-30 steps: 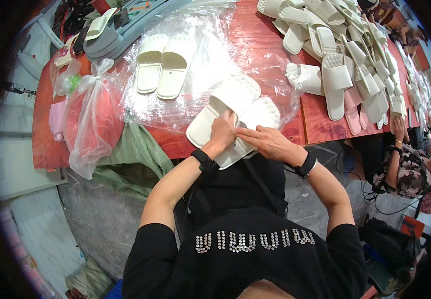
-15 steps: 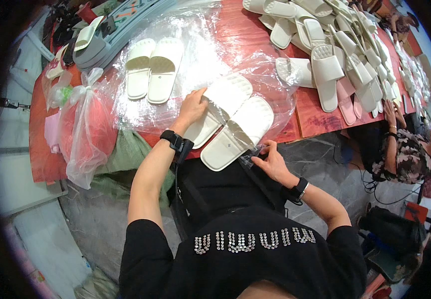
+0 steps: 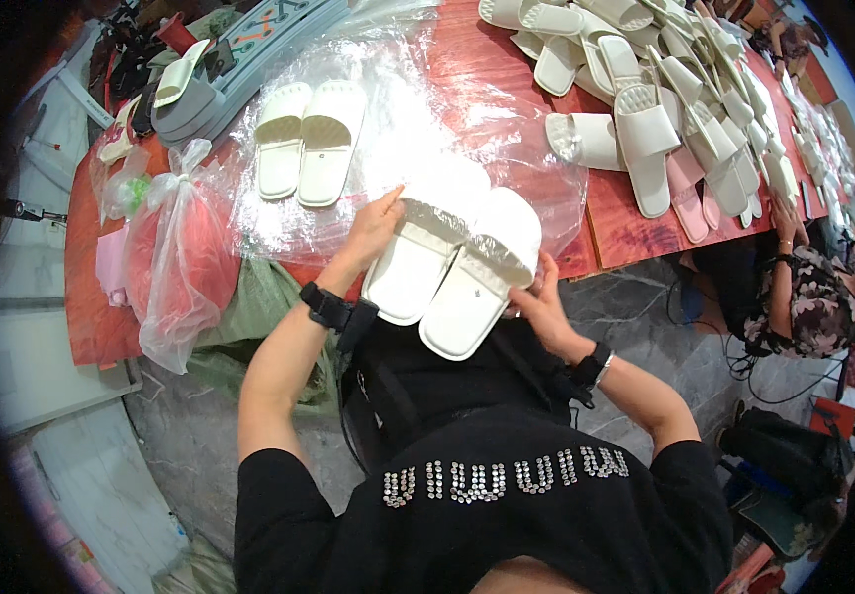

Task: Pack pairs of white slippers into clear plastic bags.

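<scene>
Both hands hold a pair of white slide slippers at the table's front edge, soles toward me. My left hand (image 3: pixel 376 230) is closed at the outer side of the left slipper (image 3: pixel 406 272), by its strap. My right hand (image 3: pixel 544 305) grips the outer edge of the right slipper (image 3: pixel 465 309), thumb on the footbed. Glare washes out the far ends of both slippers. Beyond them, clear plastic film (image 3: pixel 388 94) covers part of the table. On that film lies another white pair, a left slipper (image 3: pixel 277 176) and a right slipper (image 3: pixel 325 176), side by side.
A heap of white slippers (image 3: pixel 635 109) with a pink slipper (image 3: pixel 687 193) covers the red table's right side. Bags with pink contents (image 3: pixel 182 257) stand at the left, near a grey plastic case (image 3: pixel 249 49). Another person's hand (image 3: pixel 786 218) is at the far right.
The held pair has tilted up and its right slipper has swung nearly parallel to the left one. My right hand has gone from pinching clear plastic to gripping the right slipper's edge.
</scene>
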